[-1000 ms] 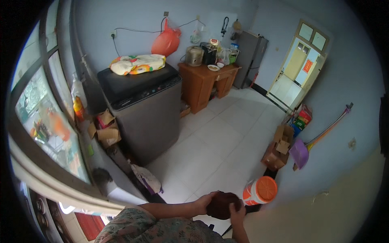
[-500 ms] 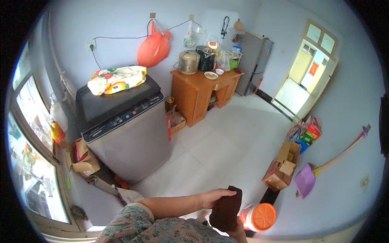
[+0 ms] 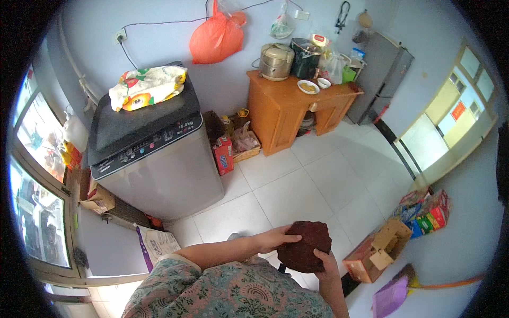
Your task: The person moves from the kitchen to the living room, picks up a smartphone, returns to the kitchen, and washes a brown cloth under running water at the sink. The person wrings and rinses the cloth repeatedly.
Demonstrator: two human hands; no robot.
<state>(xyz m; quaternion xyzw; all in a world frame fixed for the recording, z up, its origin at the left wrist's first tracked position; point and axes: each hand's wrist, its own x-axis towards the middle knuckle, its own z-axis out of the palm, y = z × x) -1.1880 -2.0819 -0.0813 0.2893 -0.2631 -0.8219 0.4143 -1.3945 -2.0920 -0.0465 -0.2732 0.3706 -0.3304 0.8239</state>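
Observation:
Both hands grip a dark reddish-brown flat piece in front of my body; it looks like a bundled cloth, though its exact kind is unclear. My left hand closes on its left edge with the thumb laid over the top. On the lower right side, my right hand pinches it, thumb on the upper face. The fingers underneath are hidden by the piece.
To the left stands a top-loading washing machine with a patterned cloth on its lid. A wooden desk bears pots and dishes. Cardboard boxes and a purple dustpan line the right wall.
My view has turned, so the room sits differently. The brown piece has gone from upright and narrow to broad side up, and my right hand has moved up along it, thumb now visible.

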